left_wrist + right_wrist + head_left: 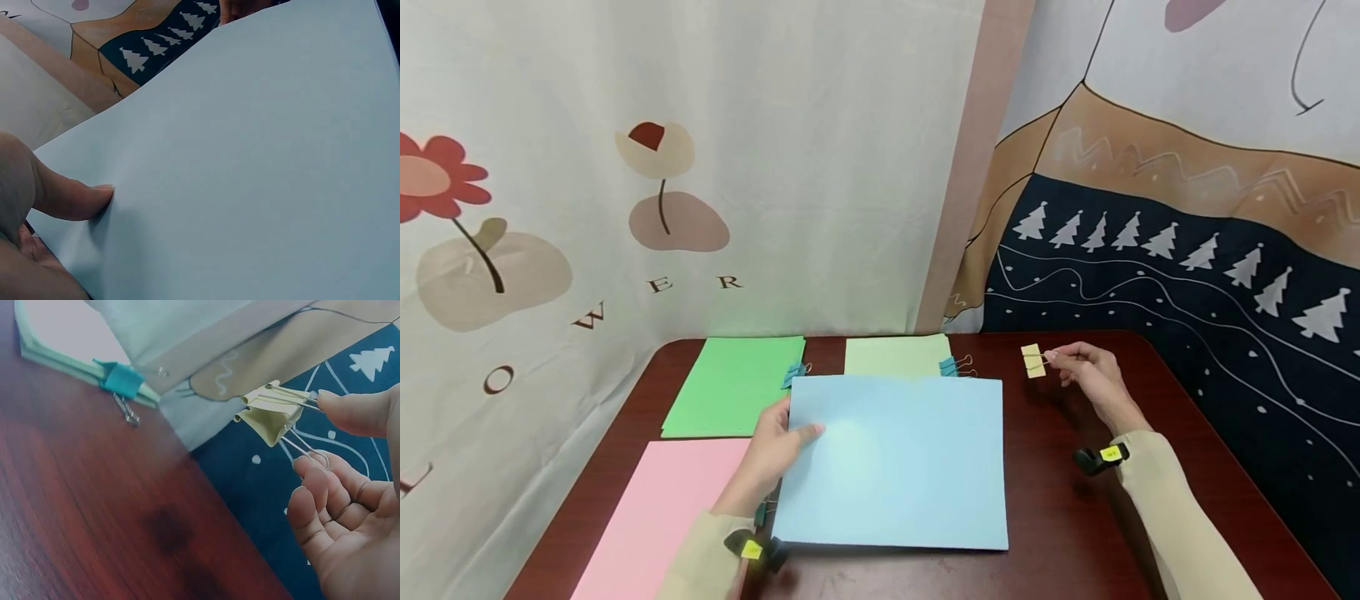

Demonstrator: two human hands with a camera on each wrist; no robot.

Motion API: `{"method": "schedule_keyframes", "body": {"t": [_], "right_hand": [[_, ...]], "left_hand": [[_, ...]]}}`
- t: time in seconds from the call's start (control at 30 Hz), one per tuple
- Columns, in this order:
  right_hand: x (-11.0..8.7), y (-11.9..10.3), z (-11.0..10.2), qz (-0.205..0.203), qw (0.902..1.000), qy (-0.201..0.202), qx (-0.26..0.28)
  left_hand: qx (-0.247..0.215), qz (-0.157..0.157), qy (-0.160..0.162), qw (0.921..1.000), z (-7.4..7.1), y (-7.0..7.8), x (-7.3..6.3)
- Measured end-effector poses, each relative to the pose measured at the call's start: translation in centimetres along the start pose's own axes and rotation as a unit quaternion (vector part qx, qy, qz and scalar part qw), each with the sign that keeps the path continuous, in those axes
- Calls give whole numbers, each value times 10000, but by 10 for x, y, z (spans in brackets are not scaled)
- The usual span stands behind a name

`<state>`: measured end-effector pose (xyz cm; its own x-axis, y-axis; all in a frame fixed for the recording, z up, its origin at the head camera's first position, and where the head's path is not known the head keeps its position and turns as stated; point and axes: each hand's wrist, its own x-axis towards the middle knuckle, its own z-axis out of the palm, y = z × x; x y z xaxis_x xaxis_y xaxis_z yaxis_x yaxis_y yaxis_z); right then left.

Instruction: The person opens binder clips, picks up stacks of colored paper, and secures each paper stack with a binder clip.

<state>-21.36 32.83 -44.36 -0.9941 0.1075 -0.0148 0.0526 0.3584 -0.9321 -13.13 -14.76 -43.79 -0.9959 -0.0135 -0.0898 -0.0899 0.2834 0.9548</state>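
Observation:
A light blue stack of paper (895, 467) is held up over the table by my left hand (778, 446). The thumb (78, 199) presses on its front face near the left edge, while the other fingers go behind it. Off to the right, my right hand (1093, 379) pinches a yellow binder clip (1033, 361) by its wire handles. In the right wrist view the yellow binder clip (272, 415) has its handles between thumb and fingers, with its mouth facing away from the hand. Clip and blue paper are apart.
Bright green paper (733, 387) with a blue binder clip (793, 375) lies at the back left. Pale green paper (895, 354), also with a blue clip (951, 366), lies behind the blue paper. Pink paper (658, 517) is at the front left of the dark red table (1045, 517). Curtains hang behind.

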Motion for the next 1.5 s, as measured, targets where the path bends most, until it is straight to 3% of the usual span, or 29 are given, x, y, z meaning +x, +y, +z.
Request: {"method": "schedule_keyframes", "body": {"t": [0.27, 0.5, 0.63, 1.0, 1.5], "right_hand": [[-12, -3, 3, -266, 9980, 26, 570], [-28, -4, 10, -516, 9791, -146, 1960], [-36, -8, 14, -602, 9726, -267, 2230], [-53, -12, 23, -517, 9776, -266, 2025], [-60, -15, 43, -249, 9845, -207, 1725]], "left_hand": [[-85, 106, 163, 9998, 0, 11, 10], [-317, 209, 233, 9990, 0, 16, 20], [-375, 273, 291, 9985, 1, 18, 26], [-390, 351, 366, 9980, 3, 18, 38], [-488, 302, 426, 9974, 0, 15, 40]]}}
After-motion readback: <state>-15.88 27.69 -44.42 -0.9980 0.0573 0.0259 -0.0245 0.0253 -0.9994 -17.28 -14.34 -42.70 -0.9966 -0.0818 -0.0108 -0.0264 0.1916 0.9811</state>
